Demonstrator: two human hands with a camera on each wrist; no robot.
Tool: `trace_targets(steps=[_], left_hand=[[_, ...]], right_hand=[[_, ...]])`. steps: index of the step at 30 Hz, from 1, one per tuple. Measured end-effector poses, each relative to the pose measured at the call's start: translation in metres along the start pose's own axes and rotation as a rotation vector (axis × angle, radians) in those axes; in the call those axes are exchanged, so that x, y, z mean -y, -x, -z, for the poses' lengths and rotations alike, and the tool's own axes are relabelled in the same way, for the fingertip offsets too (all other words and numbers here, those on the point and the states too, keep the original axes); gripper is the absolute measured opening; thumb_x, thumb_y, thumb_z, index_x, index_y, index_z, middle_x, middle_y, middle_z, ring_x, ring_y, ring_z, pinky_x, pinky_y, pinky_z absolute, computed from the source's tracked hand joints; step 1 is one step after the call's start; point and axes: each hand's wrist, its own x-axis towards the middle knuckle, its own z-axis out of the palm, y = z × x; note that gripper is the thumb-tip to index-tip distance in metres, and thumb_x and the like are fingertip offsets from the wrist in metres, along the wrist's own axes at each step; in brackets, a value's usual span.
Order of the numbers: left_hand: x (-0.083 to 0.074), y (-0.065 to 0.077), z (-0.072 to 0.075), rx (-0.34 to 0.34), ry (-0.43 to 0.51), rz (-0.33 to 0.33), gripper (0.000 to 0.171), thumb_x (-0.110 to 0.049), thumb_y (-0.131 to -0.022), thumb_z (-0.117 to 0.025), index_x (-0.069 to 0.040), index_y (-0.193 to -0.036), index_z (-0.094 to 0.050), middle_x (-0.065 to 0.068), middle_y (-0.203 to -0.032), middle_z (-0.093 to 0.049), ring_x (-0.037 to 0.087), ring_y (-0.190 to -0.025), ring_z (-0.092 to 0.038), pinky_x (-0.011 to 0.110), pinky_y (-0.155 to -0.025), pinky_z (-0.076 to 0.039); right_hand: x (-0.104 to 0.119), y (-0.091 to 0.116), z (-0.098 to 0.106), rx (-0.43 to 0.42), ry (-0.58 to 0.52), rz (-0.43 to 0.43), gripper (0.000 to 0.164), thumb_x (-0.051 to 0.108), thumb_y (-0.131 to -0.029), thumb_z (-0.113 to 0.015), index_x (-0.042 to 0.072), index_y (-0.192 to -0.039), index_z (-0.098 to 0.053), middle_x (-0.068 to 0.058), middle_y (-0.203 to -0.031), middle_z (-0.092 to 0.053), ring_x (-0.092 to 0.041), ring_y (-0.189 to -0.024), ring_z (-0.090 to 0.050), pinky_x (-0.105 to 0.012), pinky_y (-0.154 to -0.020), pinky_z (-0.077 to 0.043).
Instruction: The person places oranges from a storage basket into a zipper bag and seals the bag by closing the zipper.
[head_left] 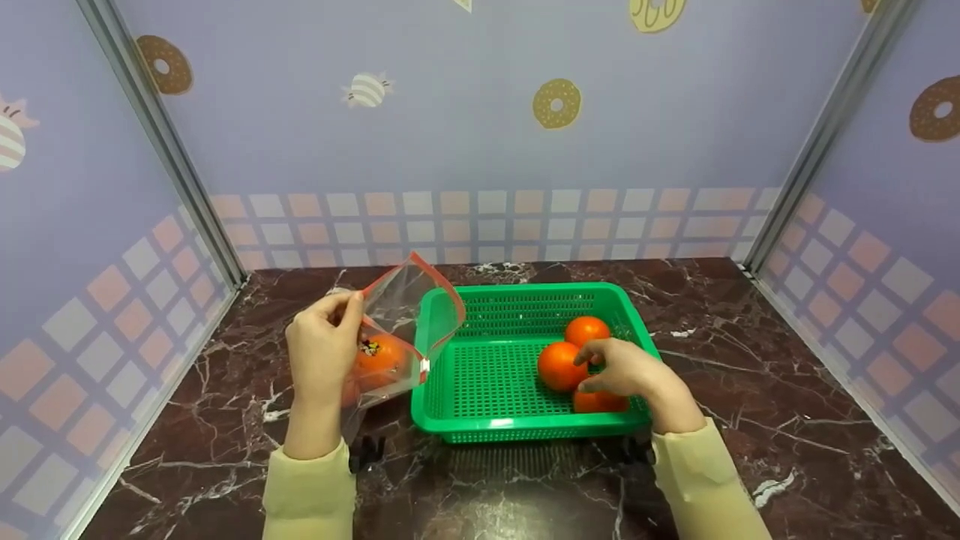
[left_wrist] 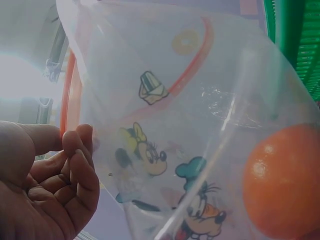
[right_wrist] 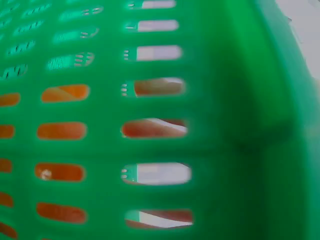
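Note:
My left hand [head_left: 326,341] pinches the red-edged rim of a clear zip bag [head_left: 394,300] between thumb and fingers, and the bag's mouth gapes. Inside the bag lies an orange [head_left: 381,360]; the left wrist view shows it [left_wrist: 285,182] low beside printed cartoon figures. Over the right side of a green basket [head_left: 525,423] hangs my right hand [head_left: 622,369], fingers parted and lightly bent. Its fingertips are right at the edge of one orange [head_left: 561,366]. Another orange [head_left: 587,331] sits behind, and a third [head_left: 600,400] is partly hidden under the hand.
The basket stands on a dark red marbled tabletop [head_left: 495,502]. Patterned wall panels [head_left: 480,135] enclose the back and both sides. In the right wrist view the slotted basket wall [right_wrist: 105,150] fills the picture, with orange showing through the slots.

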Motion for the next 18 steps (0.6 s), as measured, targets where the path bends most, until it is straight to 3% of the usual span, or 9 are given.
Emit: trace_targets(steps=[9, 18], left_hand=[[-0.0013, 0.0005, 0.0005, -0.001, -0.002, 0.008, 0.019, -0.016, -0.099, -0.068, -0.001, -0.096, -0.081, 0.012, -0.066, -0.069, -0.007, -0.047, -0.048, 0.014, -0.048, -0.036], [-0.0022, 0.0007, 0.0013, 0.016, 0.004, 0.012, 0.021, -0.017, -0.100, -0.067, -0.002, -0.096, -0.080, 0.009, -0.063, -0.067, -0.004, -0.046, -0.048, 0.014, -0.046, -0.036]], right_hand=[[-0.0043, -0.0030, -0.0032, -0.004, 0.065, -0.032, 0.036, 0.017, -0.084, -0.085, 0.005, -0.112, -0.068, -0.022, -0.115, -0.069, -0.035, -0.101, -0.066, -0.048, -0.085, -0.055], [-0.0071, -0.0055, -0.0085, 0.027, 0.139, -0.098, 0.054, 0.036, -0.083, -0.086, 0.002, -0.119, -0.065, -0.015, -0.112, -0.071, -0.025, -0.090, -0.060, -0.043, -0.083, -0.050]])
